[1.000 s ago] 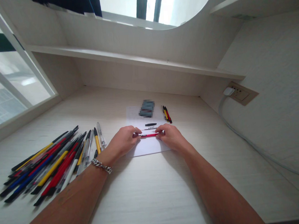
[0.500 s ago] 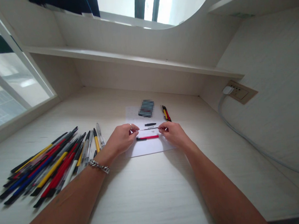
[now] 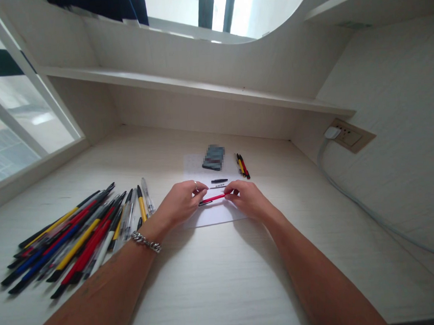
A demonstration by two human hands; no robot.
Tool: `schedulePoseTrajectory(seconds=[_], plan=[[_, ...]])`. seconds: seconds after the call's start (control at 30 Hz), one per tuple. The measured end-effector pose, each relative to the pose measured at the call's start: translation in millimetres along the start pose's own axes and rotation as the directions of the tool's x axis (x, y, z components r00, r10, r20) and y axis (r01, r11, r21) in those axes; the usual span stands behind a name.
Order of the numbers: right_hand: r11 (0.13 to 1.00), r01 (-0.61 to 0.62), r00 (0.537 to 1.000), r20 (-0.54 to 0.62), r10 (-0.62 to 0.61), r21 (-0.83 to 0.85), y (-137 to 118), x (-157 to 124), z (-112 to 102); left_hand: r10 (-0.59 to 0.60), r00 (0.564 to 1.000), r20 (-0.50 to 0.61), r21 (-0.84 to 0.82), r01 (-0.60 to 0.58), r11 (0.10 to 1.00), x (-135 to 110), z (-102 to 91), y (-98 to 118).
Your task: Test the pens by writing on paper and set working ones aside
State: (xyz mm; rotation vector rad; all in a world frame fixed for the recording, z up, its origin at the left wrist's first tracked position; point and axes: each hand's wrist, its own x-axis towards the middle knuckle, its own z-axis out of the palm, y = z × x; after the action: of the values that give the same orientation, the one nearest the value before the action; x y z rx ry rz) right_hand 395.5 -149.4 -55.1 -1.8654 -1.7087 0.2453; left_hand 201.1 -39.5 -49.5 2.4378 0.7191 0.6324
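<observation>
Red pen [image 3: 214, 199] lies tilted on a paper sheet [image 3: 215, 216], between both hands. Right hand [image 3: 249, 200] has fingertips [image 3: 227, 193] at its upper end; left hand [image 3: 182, 201] curls just beside its lower end, grip unclear. Pen pile [image 3: 74, 240] sits at the desk's [image 3: 209, 280] left side.

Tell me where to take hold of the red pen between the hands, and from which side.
Take the red pen by the middle of its barrel, coming from above. That stretch shows bare between the left hand and the right hand, whose fingers crowd both ends. The slim, slanted barrel sits low over the white paper, leaving little room underneath.
</observation>
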Motion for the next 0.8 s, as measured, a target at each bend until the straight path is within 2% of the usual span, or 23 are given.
schedulePoseTrajectory(seconds=[0.23, 0.3, 0.4, 0.5, 0.6, 0.8], plan=[[0.981, 0.123, 0.984, -0.149, -0.100, 0.148, -13, 0, 3, 0.055, 0.992, 0.112, -0.089, -0.045, 0.995, -2, 3.1, 5], [0.976, 0.128, 0.981, -0.169, -0.099, 0.176, -13, 1, 5, 0.053, 0.993, 0.107, -0.071, -0.045, 0.996, -1, 2.0, 4], [0.975, 0.086, 0.979, -0.198, -0.045, 0.203, -7, 3, 8, 0.020, 0.999, 0.033, -0.035, -0.019, 0.999, 1, 0.8, 2], [0.994, 0.007, 0.978, -0.208, 0.016, 0.108, 1, 5, 11, 0.016, 0.999, -0.029, -0.014, -0.016, 1.000, 2, 1.3, -2], [0.997, -0.061, 0.985, -0.165, 0.054, -0.040, 6, 6, 14, 0.037, 0.998, -0.050, 0.001, -0.037, 0.999, 3, 2.5, -5], [0.981, -0.101, 0.991, -0.100, 0.085, -0.167, 6, 7, 19, 0.034, 0.999, -0.038, -0.057, -0.036, 0.998, 2, 3.2, -4]])
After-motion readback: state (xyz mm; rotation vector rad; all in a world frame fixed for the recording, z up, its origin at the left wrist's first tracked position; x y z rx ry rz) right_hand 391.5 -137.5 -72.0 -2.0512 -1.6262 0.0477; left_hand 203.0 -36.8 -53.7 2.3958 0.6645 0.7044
